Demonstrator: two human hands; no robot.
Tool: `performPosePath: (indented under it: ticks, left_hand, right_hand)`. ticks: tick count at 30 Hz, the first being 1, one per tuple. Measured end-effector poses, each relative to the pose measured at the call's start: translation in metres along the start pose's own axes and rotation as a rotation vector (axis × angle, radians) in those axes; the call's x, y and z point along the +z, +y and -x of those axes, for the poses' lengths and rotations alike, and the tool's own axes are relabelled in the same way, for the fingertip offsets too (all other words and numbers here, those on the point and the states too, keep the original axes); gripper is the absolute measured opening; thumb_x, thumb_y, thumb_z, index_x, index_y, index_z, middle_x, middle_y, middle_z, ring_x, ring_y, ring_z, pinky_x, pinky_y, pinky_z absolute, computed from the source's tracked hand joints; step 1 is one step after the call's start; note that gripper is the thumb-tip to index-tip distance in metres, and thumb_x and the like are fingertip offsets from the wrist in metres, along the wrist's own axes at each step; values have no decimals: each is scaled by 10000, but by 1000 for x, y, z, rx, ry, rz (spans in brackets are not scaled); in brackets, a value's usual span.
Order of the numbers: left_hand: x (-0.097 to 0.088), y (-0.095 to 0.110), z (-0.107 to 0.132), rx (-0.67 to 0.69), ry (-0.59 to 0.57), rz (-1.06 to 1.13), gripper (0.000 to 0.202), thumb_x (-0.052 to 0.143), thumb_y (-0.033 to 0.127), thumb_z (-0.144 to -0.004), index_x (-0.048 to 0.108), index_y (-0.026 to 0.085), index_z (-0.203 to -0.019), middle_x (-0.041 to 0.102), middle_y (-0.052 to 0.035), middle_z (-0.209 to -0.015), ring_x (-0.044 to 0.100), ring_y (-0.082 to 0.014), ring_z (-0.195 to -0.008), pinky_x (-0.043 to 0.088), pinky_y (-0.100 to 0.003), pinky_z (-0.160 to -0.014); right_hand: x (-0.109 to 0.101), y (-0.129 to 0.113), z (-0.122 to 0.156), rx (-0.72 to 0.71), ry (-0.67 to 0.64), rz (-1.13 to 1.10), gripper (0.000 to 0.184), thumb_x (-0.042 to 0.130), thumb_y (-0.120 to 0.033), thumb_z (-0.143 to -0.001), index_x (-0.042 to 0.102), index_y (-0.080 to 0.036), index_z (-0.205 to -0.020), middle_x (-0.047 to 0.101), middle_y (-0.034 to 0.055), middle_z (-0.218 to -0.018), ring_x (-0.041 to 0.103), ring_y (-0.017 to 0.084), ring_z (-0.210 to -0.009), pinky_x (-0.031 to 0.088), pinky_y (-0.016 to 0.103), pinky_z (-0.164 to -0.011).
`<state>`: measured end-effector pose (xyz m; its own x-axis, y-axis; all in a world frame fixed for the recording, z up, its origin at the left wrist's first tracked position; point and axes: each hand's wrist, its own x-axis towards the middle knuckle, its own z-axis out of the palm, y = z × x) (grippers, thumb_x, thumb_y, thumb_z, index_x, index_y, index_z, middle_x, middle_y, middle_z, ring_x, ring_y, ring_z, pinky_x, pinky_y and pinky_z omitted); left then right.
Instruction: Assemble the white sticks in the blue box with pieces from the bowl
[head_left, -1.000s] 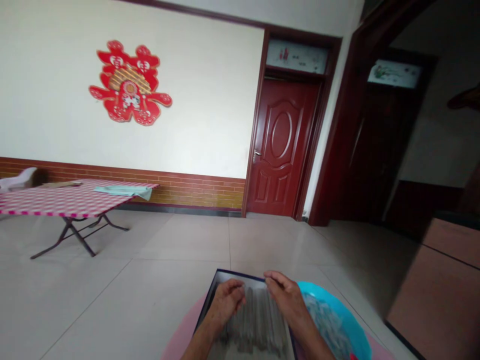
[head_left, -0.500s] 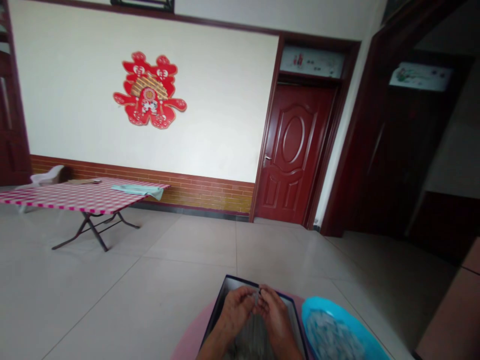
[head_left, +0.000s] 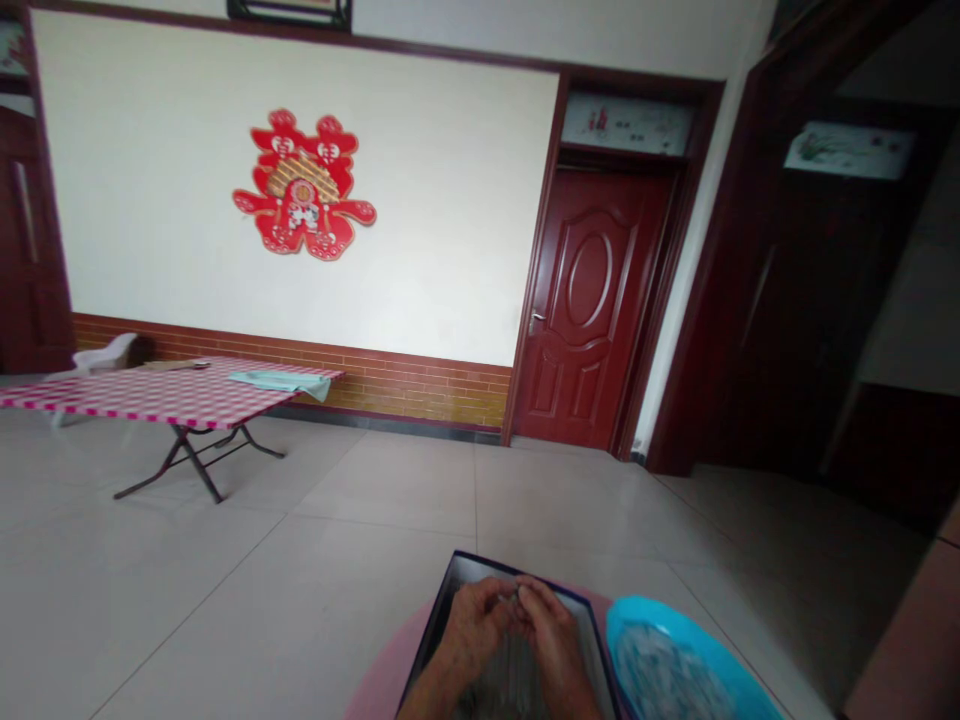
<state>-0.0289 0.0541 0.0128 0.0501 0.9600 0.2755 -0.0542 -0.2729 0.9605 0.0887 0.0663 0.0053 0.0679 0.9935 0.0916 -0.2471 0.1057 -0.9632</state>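
Observation:
My left hand (head_left: 474,622) and my right hand (head_left: 549,628) meet over a dark-rimmed box (head_left: 466,568) with a pale inside wall. The fingertips of both hands are pinched together around something small that I cannot make out. Below them in the box lie thin, greyish strands (head_left: 513,680), partly covered by my wrists. Right of the box stands a bright blue basin (head_left: 652,612) holding many small whitish, translucent pieces (head_left: 671,672).
The box and basin rest on a pink round surface (head_left: 390,650). A folding table (head_left: 172,395) with a red-and-white checked cover stands at the left, a light green cloth (head_left: 285,381) on it. Ahead is a red door (head_left: 589,300); a pinkish block edge (head_left: 911,630) stands at right.
My fingertips have drawn closer together, and the right hand has turned slightly inward. The whole view has shifted a little. Box and basin stay in place.

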Motion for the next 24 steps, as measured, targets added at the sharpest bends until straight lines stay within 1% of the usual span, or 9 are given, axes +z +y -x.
performPosePath:
  ticks: [4, 11, 15, 19, 22, 24]
  left_hand:
    - [0, 1, 1, 3, 4, -47, 271, 604, 350, -715, 731, 147, -840, 652, -14, -627, 547, -135, -574, 453, -251, -599]
    - [-3, -3, 1, 13, 13, -97, 298, 576, 346, -720, 717, 140, -883, 630, -2, -606, 512, -124, -544, 403, -222, -530]
    - [-5, -4, 1, 11, 17, -183, 274, 554, 328, -724, 716, 140, -838, 629, -4, -612, 500, -121, -544, 388, -223, -531]
    - [-5, -1, 2, 16, 10, -211, 285, 535, 338, -716, 708, 132, -810, 623, -8, -598, 470, -115, -516, 368, -223, -508]
    - [-4, 0, 1, -20, 15, -183, 290, 530, 334, -701, 701, 126, -809, 635, -18, -614, 493, -125, -526, 374, -227, -506]
    - [-4, 0, 1, -52, 30, -203, 265, 513, 307, -688, 694, 126, -758, 632, -20, -606, 498, -130, -521, 372, -230, -500]
  right_hand:
    - [-1, -1, 1, 4, -15, 16, 393, 717, -470, -600, 715, -165, -847, 717, 93, -899, 647, 264, -827, 518, 328, -663]
    - [0, -5, 3, -4, -48, 43, 423, 730, -489, -585, 725, -165, -856, 720, 99, -914, 648, 269, -837, 520, 332, -678]
    - [0, -10, 5, 1, -40, 80, 428, 737, -500, -562, 737, -179, -845, 726, 96, -926, 647, 285, -878, 520, 331, -696]
    - [-2, -12, 6, -10, -59, 128, 406, 728, -494, -588, 742, -183, -849, 728, 92, -941, 642, 287, -917, 515, 327, -732]
    - [-3, -10, 5, -12, -74, 130, 406, 717, -484, -612, 737, -181, -883, 722, 94, -974, 639, 286, -930, 512, 330, -748]
    - [-5, -7, 4, 1, -76, 117, 419, 707, -481, -627, 731, -178, -915, 719, 97, -983, 643, 283, -908, 511, 336, -742]
